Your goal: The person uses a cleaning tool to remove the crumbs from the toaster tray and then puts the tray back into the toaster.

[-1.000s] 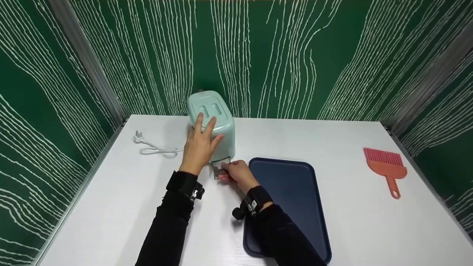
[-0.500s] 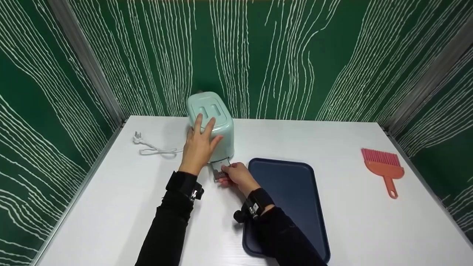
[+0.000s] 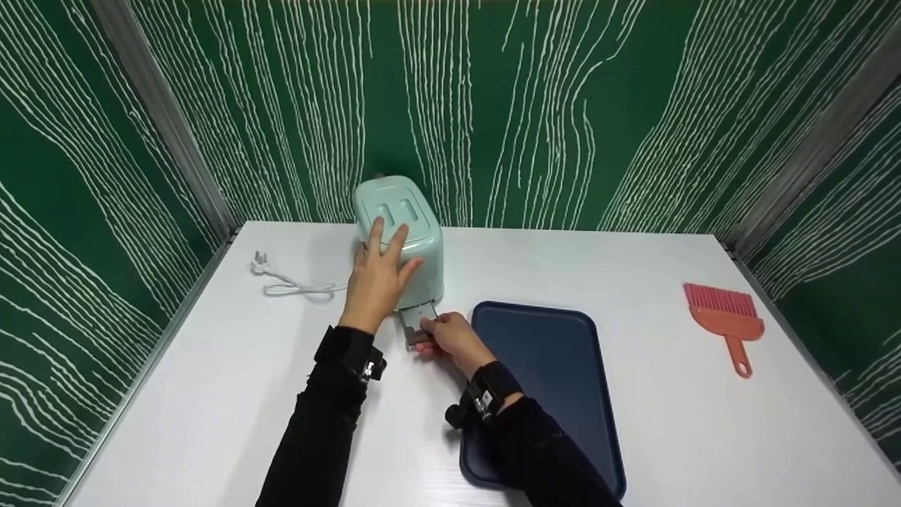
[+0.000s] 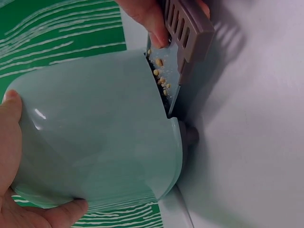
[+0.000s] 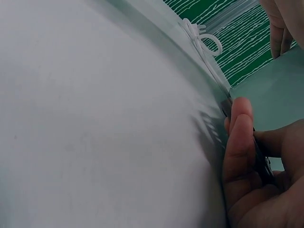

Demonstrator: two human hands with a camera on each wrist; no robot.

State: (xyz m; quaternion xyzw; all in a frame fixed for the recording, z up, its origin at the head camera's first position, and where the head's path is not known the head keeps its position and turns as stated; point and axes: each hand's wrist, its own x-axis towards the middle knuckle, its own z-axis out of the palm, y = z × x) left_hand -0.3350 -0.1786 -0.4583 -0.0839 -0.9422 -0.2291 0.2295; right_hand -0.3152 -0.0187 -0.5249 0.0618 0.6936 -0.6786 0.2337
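Observation:
A mint-green toaster (image 3: 426, 274) with a lid on top stands near the back of the white table. My left hand (image 3: 375, 289) rests on it with straight, spread fingers, steadying its top and near side. From the toaster's base a metal crumb tray (image 3: 418, 314) sticks out partway; my right hand (image 3: 459, 339) pinches its slotted grey-brown handle (image 4: 190, 31) between thumb and fingers. In the left wrist view, yellowish crumbs (image 4: 161, 78) lie on the crumb tray close to the toaster's opening. The right wrist view shows the fingers (image 5: 240, 147) curled under the handle.
A navy serving tray (image 3: 538, 352) lies right of the toaster, partly under my right forearm. An orange hand brush (image 3: 728, 320) with pink bristles lies at the far right. The white power cord (image 3: 299, 287) and its plug (image 3: 260, 264) lie left of the toaster. Green patterned walls enclose the table.
My right hand has drawn the crumb tray farther out of the toaster, toward me. The left hand stays in place on the toaster.

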